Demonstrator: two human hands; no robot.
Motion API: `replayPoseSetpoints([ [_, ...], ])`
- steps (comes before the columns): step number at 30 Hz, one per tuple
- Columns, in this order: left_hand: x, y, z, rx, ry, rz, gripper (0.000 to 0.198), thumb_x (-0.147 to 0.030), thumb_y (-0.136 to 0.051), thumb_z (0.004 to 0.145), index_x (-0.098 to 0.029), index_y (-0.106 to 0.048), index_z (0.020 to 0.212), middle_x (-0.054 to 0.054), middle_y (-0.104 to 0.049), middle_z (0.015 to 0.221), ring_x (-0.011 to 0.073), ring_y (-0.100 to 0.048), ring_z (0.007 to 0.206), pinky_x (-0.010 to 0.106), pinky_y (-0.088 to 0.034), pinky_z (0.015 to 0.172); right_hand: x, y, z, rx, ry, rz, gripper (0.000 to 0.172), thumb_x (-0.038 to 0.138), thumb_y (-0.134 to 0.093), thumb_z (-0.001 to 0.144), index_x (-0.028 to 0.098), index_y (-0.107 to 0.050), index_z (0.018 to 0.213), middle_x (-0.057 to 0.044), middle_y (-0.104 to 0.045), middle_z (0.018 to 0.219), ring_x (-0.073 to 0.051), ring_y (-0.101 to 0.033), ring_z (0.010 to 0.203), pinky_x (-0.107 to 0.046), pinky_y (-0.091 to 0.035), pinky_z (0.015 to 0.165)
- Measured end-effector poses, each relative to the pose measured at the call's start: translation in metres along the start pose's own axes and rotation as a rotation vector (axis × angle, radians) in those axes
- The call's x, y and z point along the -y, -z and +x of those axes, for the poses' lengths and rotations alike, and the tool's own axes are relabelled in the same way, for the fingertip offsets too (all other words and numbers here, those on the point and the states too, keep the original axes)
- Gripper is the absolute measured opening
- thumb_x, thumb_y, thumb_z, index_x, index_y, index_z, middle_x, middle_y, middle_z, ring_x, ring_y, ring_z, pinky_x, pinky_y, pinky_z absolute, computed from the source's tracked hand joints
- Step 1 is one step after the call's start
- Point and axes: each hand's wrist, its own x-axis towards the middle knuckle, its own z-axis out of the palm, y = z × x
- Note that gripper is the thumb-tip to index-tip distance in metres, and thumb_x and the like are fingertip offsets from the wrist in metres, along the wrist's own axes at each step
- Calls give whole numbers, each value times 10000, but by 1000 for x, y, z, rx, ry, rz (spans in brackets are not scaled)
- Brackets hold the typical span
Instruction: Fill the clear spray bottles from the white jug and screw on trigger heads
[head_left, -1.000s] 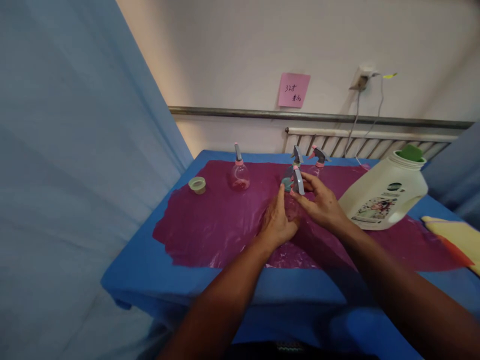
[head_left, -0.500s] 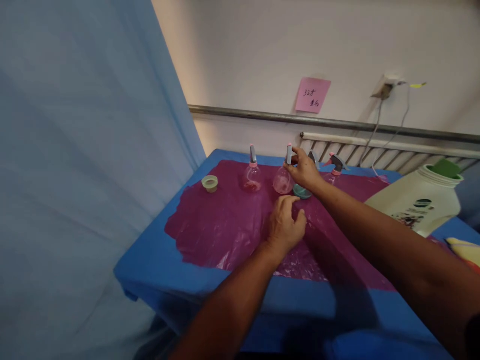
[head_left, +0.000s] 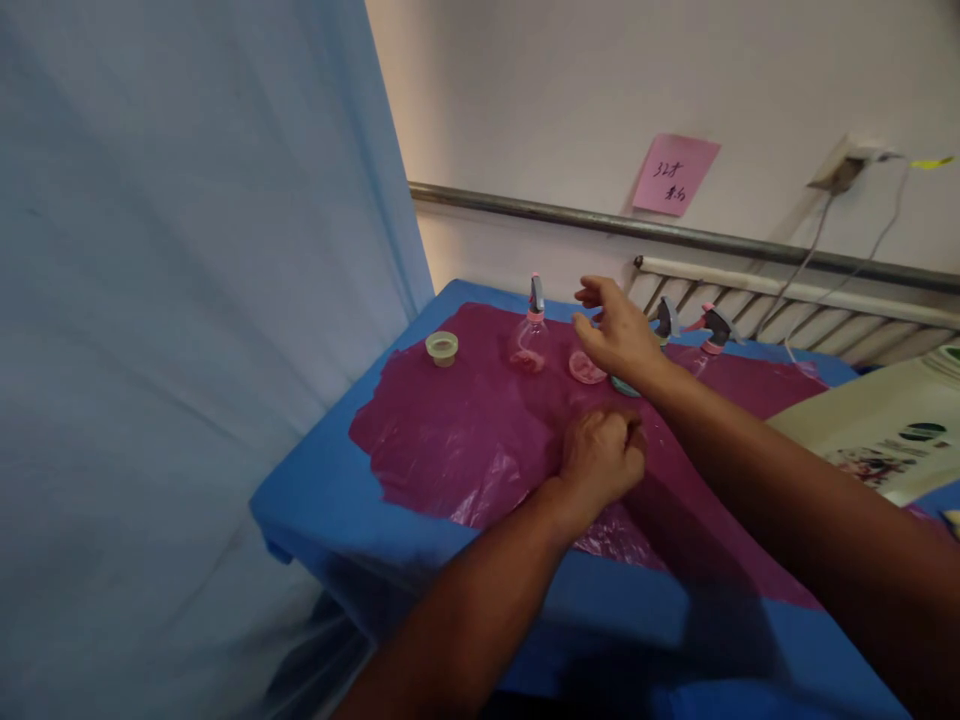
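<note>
My right hand (head_left: 621, 332) hovers over a small clear spray bottle with pink liquid (head_left: 586, 368). Its fingers are spread apart, and only the bottle's round base shows below the thumb; the bottle's top is hidden behind the hand. A teal cap (head_left: 624, 386) lies just under my right wrist. My left hand (head_left: 602, 456) rests as a closed fist on the magenta plastic sheet (head_left: 465, 430), nearer to me, with nothing visible in it. Another spray bottle (head_left: 531, 338) stands just left of the right hand.
Two more spray bottles (head_left: 667, 321) (head_left: 716, 328) stand at the back. A green cup (head_left: 442, 347) sits at the sheet's far left. A large white jug (head_left: 881, 425) lies at the right. A blue curtain (head_left: 187, 300) hangs left. The blue table's (head_left: 352, 520) edge is close.
My right hand has loosened from the spray bottle's head, its fingers now spread. My left hand has curled into a fist. The view has shifted left, pushing the jug toward the right edge.
</note>
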Motion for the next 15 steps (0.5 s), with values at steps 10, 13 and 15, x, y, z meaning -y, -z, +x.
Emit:
replayPoseSetpoints([
  [10, 3, 5, 1, 84, -85, 187, 61, -256, -704, 1006, -221, -740, 1041, 107, -830, 1064, 289, -798, 969, 398, -622, 826, 17, -73, 48, 179, -212, 16, 397, 299, -792, 897, 193, -701, 1269, -122, -820, 1166, -291, -774, 1087, -505, -603, 1062],
  [13, 1, 5, 1, 106, -130, 195, 97, -230, -668, 1017, -205, -761, 1018, 111, -839, 1045, 282, -812, 951, 396, -628, 824, 29, -54, 31, 175, -173, 35, 354, 311, -793, 921, 210, -719, 1252, -98, -822, 1148, -271, -770, 1056, -474, -608, 1041],
  [15, -2, 5, -1, 148, -196, 174, 115, -221, -667, 1012, -211, -780, 994, 91, -851, 1027, 268, -822, 941, 385, -634, 826, 34, -29, 12, 152, -119, 77, 395, 362, -801, 933, 232, -725, 1298, -84, -828, 1161, -270, -775, 1062, -465, -619, 1029],
])
